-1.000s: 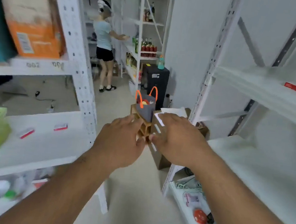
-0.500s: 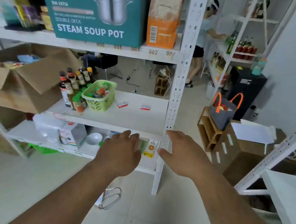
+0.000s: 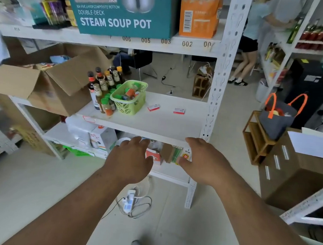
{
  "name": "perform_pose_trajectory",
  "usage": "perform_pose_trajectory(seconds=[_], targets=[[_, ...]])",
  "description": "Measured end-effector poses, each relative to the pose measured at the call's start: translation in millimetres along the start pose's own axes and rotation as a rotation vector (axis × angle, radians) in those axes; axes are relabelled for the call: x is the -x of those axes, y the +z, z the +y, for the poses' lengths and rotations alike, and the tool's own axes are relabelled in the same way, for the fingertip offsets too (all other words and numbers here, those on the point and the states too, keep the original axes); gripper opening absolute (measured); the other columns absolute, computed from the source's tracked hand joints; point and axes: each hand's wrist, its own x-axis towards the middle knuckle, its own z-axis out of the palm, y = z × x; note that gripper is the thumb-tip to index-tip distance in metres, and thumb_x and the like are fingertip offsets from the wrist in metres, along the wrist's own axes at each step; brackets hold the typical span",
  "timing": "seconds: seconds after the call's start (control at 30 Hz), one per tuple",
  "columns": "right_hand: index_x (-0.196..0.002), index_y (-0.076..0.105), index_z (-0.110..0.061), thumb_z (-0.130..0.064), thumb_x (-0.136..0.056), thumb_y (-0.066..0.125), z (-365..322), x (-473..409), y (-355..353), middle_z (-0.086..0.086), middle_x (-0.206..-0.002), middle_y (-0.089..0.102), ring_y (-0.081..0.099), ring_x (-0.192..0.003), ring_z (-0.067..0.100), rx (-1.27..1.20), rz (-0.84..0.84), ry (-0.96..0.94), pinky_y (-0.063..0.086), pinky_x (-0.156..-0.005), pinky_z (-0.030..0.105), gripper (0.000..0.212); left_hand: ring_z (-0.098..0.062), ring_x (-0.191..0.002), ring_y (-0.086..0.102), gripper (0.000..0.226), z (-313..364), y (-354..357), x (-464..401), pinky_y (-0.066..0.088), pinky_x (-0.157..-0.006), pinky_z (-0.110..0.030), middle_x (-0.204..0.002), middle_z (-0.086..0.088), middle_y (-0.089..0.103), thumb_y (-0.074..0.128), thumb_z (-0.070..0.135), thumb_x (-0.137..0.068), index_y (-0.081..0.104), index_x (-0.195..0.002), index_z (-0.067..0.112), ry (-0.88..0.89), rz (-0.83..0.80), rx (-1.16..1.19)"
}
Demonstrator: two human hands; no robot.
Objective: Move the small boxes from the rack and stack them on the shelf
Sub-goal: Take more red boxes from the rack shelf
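The big white rack point(image 3: 215, 100) has two small red boxes point(image 3: 153, 107) lying on its middle board, well apart and not stacked, so I think most of the job is left. Both hands are empty with fingers spread, the left hand point(image 3: 131, 159) and right hand point(image 3: 204, 160) held out just below that board's front edge.

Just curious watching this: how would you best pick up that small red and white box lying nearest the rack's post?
The small red and white box lies flat on the shelf with open space around it. Probably best to come from the front and above and pinch its two long edges between thumb and fingers.
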Motion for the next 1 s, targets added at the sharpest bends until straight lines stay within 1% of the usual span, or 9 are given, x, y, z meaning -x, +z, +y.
perform_pose_trajectory(seconds=[0.07, 0.2, 0.43, 0.57, 0.67, 0.77, 1.0], targets=[[-0.147, 0.036, -0.021, -0.049, -0.094, 0.054, -0.9, -17.6, 1.1, 0.002, -0.147, 0.047, 0.049, -0.13, 0.025, 0.006, -0.002, 0.001, 0.047, -0.102, 0.041, 0.063, -0.031, -0.122, 0.052, 0.055, -8.2, 5.3, -17.3, 0.049, -0.094, -0.045, -0.141, 0.0, 0.049, 0.044, 0.046, -0.09, 0.042, -0.14, 0.024, 0.002, -0.009, 0.018], [-0.147, 0.037, -0.02, -0.049, -0.095, 0.052, -4.0, -63.2, 5.9, 0.003, -0.149, 0.045, 0.047, -0.132, 0.026, 0.025, -0.02, 0.03, 0.046, -0.104, 0.043, 0.061, -0.03, -0.13, 0.045, 0.059, -30.0, 15.1, -64.2, 0.042, -0.103, -0.043, -0.148, -0.001, 0.042, 0.043, 0.045, -0.091, 0.035, -0.146, 0.024, 0.004, -0.038, 0.033], [-0.151, 0.032, -0.02, -0.053, -0.094, 0.051, -24.1, -166.0, 22.0, 0.003, -0.149, 0.045, 0.047, -0.132, 0.026, 0.106, -0.009, 0.115, 0.046, -0.104, 0.043, 0.068, -0.033, -0.124, 0.049, 0.057, -85.8, 25.5, -170.4, 0.044, -0.1, -0.044, -0.142, -0.005, 0.046, 0.045, 0.044, -0.091, 0.038, -0.143, 0.021, 0.049, -0.075, 0.067], [-0.149, 0.035, -0.017, -0.052, -0.095, 0.05, -38.6, -216.4, 34.8, 0.005, -0.147, 0.047, 0.049, -0.13, 0.027, 0.147, -0.038, 0.156, 0.046, -0.104, 0.043, 0.066, -0.032, -0.12, 0.051, 0.053, -115.8, 31.8, -220.2, 0.044, -0.096, -0.041, -0.138, -0.006, 0.049, 0.044, 0.042, -0.091, 0.042, -0.139, 0.018, 0.086, -0.111, 0.068], [-0.145, 0.039, -0.016, -0.052, -0.094, 0.05, -42.9, -247.4, 41.7, 0.007, -0.143, 0.05, 0.052, -0.126, 0.028, 0.185, -0.034, 0.177, 0.048, -0.101, 0.044, 0.063, -0.032, -0.12, 0.051, 0.054, -134.9, 38.2, -253.6, 0.043, -0.095, -0.041, -0.139, -0.005, 0.048, 0.043, 0.042, -0.091, 0.041, -0.14, 0.019, 0.1, -0.117, 0.055], [-0.146, 0.038, -0.017, -0.052, -0.094, 0.05, -41.1, -274.9, 45.7, 0.007, -0.143, 0.05, 0.051, -0.127, 0.029, 0.197, -0.046, 0.202, 0.047, -0.102, 0.044, 0.064, -0.032, -0.123, 0.048, 0.056, -145.5, 44.1, -281.0, 0.042, -0.098, -0.042, -0.143, -0.005, 0.045, 0.042, 0.042, -0.091, 0.038, -0.143, 0.02, 0.101, -0.152, 0.064], [-0.15, 0.034, -0.017, -0.051, -0.094, 0.05, -22.3, -324.8, 56.3, 0.008, -0.145, 0.048, 0.05, -0.129, 0.028, 0.221, -0.045, 0.24, 0.046, -0.104, 0.044, 0.068, -0.031, -0.125, 0.047, 0.057, -152.8, 65.8, -327.6, 0.042, -0.099, -0.042, -0.144, -0.006, 0.042, 0.043, 0.041, -0.092, 0.035, -0.144, 0.018, 0.111, -0.206, 0.083]])
